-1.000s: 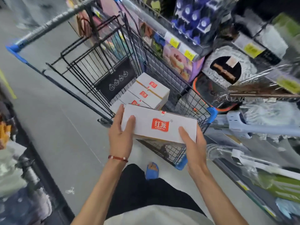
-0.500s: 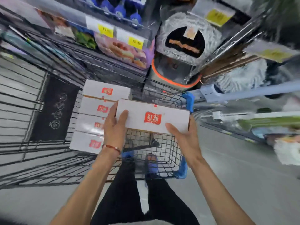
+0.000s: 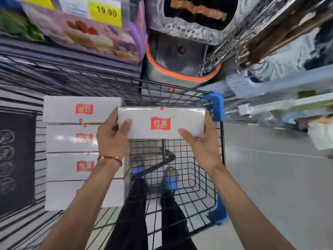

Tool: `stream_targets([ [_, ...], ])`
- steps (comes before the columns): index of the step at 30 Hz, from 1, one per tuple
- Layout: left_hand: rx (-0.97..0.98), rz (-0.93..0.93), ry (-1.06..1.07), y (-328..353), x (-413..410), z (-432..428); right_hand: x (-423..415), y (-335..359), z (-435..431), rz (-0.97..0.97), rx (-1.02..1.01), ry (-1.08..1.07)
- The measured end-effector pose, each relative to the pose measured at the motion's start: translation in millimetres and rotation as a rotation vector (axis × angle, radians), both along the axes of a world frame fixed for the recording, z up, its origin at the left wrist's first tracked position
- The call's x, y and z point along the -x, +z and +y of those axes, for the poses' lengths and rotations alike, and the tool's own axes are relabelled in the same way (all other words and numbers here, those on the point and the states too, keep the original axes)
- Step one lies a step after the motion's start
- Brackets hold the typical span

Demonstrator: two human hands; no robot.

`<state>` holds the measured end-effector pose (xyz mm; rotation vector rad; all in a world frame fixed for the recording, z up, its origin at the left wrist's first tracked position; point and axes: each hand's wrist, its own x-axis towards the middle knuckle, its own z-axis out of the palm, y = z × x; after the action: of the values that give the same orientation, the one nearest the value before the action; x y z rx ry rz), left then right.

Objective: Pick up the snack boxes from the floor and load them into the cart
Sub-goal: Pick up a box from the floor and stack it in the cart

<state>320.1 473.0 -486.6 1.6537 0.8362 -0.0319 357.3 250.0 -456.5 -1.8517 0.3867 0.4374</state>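
White snack box (image 3: 161, 122) with a red logo, held level in both hands above the open right part of the wire cart (image 3: 191, 170), not touching the mesh. Left hand (image 3: 111, 136) grips the box's left end, thumb on top, fingers curled under and hidden. Right hand (image 3: 201, 147) clamps the near right corner, thumb laid flat on the top face, rest of the fingers under or behind the box. Red string bracelet (image 3: 110, 158) on the left wrist. Four matching white boxes sit side by side in the cart's left part: far box (image 3: 82, 109), second box (image 3: 72, 138), third box (image 3: 72, 166), near box (image 3: 63, 195), the near one partly hidden by the left forearm. The held box is just right of the far two and higher than them. Blue corner guard (image 3: 214, 105) on the cart rim is just beyond the box's right end. Blue shoes (image 3: 171, 179) and dark trousers show through the mesh. Orange-rimmed bucket (image 3: 180, 69) and a yellow 19.90 price tag (image 3: 106, 12) lie beyond the cart; grey floor (image 3: 270, 177) to the right
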Motion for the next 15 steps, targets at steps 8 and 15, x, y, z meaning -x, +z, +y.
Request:
stream_targets([
  [8,-0.25,0.089,-0.075,-47.4,-15.3,-3.2,-18.6,-63.6,4.3,0.006,0.036,-0.001],
  [15,-0.362,0.28,-0.168,-49.8,-33.1,-17.1,-29.3,-79.2,9.0,-0.019,0.033,-0.041],
])
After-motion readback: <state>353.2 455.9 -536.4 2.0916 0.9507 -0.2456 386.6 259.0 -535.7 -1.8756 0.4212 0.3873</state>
